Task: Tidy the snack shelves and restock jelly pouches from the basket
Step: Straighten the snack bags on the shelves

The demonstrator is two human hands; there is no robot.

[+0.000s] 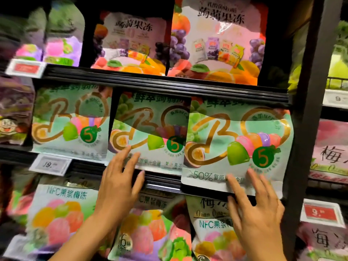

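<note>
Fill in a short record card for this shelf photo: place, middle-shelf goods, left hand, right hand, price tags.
place: snack shelves in a shop
middle-shelf goods: three green pouches side by side; right pouch sticks out furthest, overhanging the shelf edge
left hand: fingers straight, touching the bottom of the middle pouch
right hand: fingers spread, pressing the right pouch's lower edge
price tags: white tag at left, red tag at right

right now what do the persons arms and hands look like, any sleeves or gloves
Both forearms are bare, with no sleeves in view. The left hand and right hand wear no gloves; no watch or bracelet shows. Motion blur hides finer detail such as rings.
</note>
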